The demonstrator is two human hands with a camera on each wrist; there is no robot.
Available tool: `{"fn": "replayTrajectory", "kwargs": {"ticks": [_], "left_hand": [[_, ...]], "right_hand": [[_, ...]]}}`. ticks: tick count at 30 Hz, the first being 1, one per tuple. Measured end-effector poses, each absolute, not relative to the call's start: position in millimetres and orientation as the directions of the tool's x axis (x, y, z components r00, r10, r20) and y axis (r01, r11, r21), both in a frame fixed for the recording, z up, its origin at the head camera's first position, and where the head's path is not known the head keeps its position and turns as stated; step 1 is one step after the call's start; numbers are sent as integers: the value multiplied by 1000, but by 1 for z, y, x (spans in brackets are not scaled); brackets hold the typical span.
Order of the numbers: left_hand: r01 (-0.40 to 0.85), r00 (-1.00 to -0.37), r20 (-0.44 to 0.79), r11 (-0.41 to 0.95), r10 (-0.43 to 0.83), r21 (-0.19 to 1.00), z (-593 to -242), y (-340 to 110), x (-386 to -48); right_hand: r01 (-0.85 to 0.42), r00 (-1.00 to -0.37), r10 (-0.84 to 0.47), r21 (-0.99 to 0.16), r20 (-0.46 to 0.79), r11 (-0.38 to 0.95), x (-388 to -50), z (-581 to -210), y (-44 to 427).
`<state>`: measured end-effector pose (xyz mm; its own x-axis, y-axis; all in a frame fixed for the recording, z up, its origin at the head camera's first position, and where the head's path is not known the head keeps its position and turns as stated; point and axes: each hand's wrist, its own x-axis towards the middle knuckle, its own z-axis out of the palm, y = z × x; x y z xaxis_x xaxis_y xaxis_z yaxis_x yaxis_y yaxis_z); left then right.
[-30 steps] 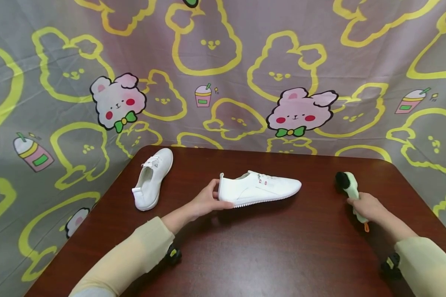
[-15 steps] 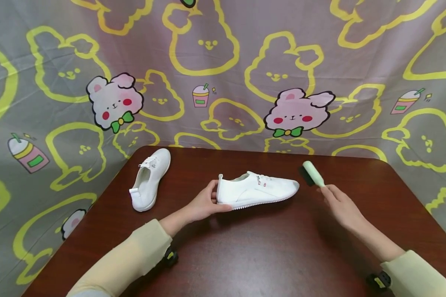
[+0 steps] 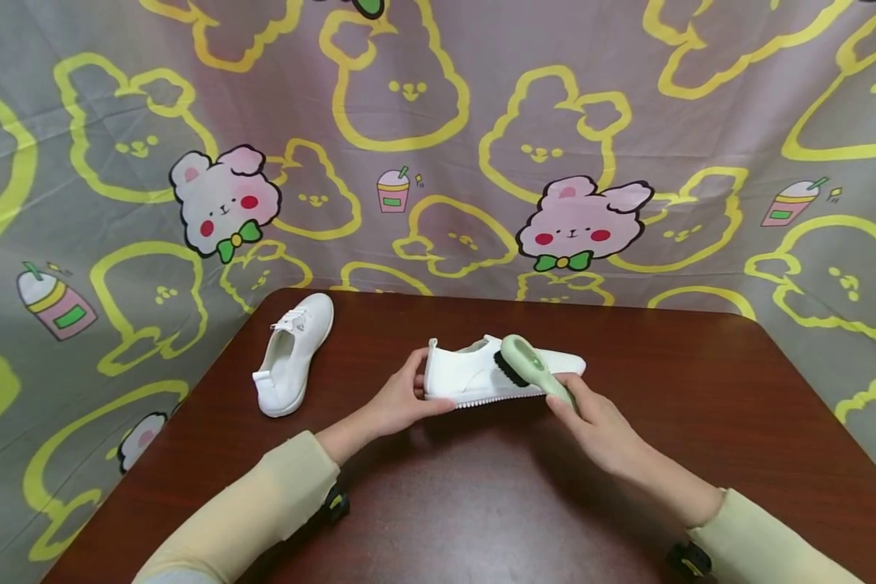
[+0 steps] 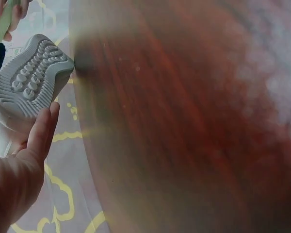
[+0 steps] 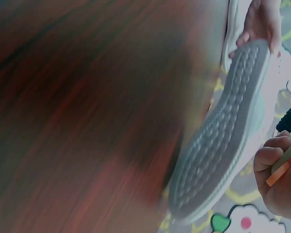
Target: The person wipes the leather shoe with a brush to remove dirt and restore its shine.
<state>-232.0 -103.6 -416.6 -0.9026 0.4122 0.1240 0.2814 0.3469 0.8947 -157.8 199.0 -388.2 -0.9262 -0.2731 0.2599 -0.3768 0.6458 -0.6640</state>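
Note:
A white lace-up shoe (image 3: pixel 456 377) is held up off the table with its toe to the right. My left hand (image 3: pixel 397 404) grips it by the heel, thumb low along the sole edge. In the right wrist view the studded sole (image 5: pixel 218 136) faces the camera. My right hand (image 3: pixel 604 430) holds a light green shoe brush (image 3: pixel 531 365) by its handle. Its black bristles (image 3: pixel 509 371) are at the shoe's near side, around the middle; whether they press on it I cannot tell. An orange loop (image 5: pixel 281 171) hangs from the handle end.
A second white shoe (image 3: pixel 302 361) lies upright on the dark red-brown table (image 3: pixel 467 503) at the back left. Behind the table's far edge hangs a grey curtain (image 3: pixel 474 162) printed with yellow outlines and rabbit faces.
My right hand has swung the brush from the right side of the table leftward to the shoe, turning its bristles toward it. The left hand and shoe stay almost in place.

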Motion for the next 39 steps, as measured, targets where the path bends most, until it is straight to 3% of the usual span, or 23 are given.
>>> {"fn": "replayTrajectory", "kwargs": {"ticks": [11, 21, 29, 35, 39], "left_hand": [[288, -910, 138, 356, 391, 889, -416, -105, -230], [317, -894, 168, 320, 416, 893, -416, -105, -229], [310, -902, 159, 345, 402, 886, -415, -105, -229], [417, -872, 247, 377, 423, 827, -414, -106, -229], [417, -867, 242, 367, 436, 832, -415, -106, -229]], "right_hand": [[-472, -881, -345, -536, 324, 700, -167, -388, 157], [-594, -793, -432, -386, 430, 706, -166, -382, 135], [-517, -826, -330, -379, 457, 768, -170, -379, 138], [-647, -735, -476, -288, 483, 706, -166, -374, 132], [-640, -717, -473, -213, 512, 739, -169, -370, 130]]}}
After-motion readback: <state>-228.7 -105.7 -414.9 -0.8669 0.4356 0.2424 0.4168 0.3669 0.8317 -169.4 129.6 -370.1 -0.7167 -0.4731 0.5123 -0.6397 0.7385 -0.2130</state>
